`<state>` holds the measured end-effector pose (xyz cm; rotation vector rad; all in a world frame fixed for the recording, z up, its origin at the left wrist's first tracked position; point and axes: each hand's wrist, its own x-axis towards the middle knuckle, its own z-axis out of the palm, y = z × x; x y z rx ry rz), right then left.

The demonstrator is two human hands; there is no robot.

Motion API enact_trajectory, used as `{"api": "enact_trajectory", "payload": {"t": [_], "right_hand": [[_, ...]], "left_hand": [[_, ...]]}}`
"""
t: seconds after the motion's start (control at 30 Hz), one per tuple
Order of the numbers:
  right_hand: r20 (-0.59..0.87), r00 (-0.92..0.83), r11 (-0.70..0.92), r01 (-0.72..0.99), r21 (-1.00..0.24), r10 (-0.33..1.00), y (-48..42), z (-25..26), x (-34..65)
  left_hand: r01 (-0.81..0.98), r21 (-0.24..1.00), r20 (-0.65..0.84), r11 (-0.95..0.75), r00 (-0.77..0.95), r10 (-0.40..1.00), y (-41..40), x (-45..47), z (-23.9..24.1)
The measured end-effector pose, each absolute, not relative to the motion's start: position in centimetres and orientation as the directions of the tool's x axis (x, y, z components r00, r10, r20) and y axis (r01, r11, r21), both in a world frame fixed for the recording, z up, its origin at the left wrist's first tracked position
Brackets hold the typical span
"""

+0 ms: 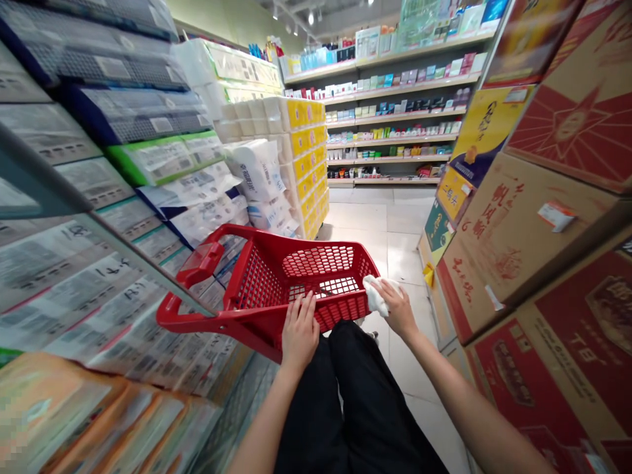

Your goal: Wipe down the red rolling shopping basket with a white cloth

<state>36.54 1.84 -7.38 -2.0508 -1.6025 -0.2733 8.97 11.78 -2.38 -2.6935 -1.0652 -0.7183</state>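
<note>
A red plastic shopping basket with mesh walls stands in front of my legs, and its inside shows no goods. Its red carry handles fold toward the left end, where a grey metal pull handle slants up out of view. My left hand rests over the near rim, fingers hooked inward over the edge. At the right end, my right hand presses a crumpled white cloth against the corner of the rim. The palm side of that hand is hidden.
Stacked tissue packs rise close on the left, with yellow-and-white paper rolls beyond. Cardboard boxes line the right side. Shelves of small goods stand at the back, across a pale tiled floor.
</note>
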Motion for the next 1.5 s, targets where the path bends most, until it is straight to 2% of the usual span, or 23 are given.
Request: {"api": "enact_trajectory", "payload": {"t": [0.17, 0.33, 0.5, 0.57, 0.67, 0.83, 0.97, 1.27, 1.4, 1.5], "right_hand": [[0.476, 0.465, -0.298, 0.873, -0.385, 0.747, 3.4, -6.7, 30.7], [0.463, 0.271, -0.081, 0.918, -0.389, 0.844, 6.2, -4.9, 21.4], [0.47, 0.164, -0.01, 0.949, -0.314, 0.867, 5.7, -4.6, 23.1], [0.472, 0.166, -0.043, 0.964, -0.261, 0.866, 4.5, -5.3, 26.3], [0.475, 0.266, -0.173, 0.958, -0.23, 0.839, 2.8, -6.4, 31.7], [0.449, 0.405, -0.311, 0.911, -0.27, 0.796, 2.0, -7.9, 36.9], [0.459, 0.473, -0.365, 0.878, -0.308, 0.752, 3.2, -7.5, 34.0], [0.489, 0.224, -0.036, 0.931, -0.363, 0.843, 6.5, -4.7, 21.8], [0.51, 0.143, 0.007, 0.96, -0.28, 0.848, 5.6, -5.2, 24.3], [0.508, 0.18, -0.065, 0.97, -0.236, 0.843, 4.3, -6.3, 28.5]], "left_hand": [[0.668, 0.06, 0.463, -0.742, 0.64, 0.613, 11.7, 9.0, -2.5], [0.68, 0.075, 0.447, -0.729, 0.631, 0.635, 11.8, 8.9, -2.7], [0.679, 0.074, 0.45, -0.731, 0.631, 0.631, 11.7, 9.5, -2.8], [0.683, 0.078, 0.46, -0.726, 0.622, 0.634, 11.6, 9.9, -2.8], [0.688, 0.091, 0.476, -0.72, 0.605, 0.638, 11.3, 10.2, -2.8], [0.692, 0.099, 0.497, -0.715, 0.588, 0.638, 11.3, 10.3, -2.7], [0.681, 0.118, 0.517, -0.723, 0.579, 0.63, 11.4, 10.4, -2.9], [0.678, 0.107, 0.5, -0.728, 0.596, 0.629, 11.2, 10.2, -2.9], [0.69, 0.107, 0.504, -0.716, 0.583, 0.637, 11.0, 10.3, -3.1], [0.704, 0.11, 0.51, -0.701, 0.565, 0.648, 10.8, 10.6, -3.3]]}}
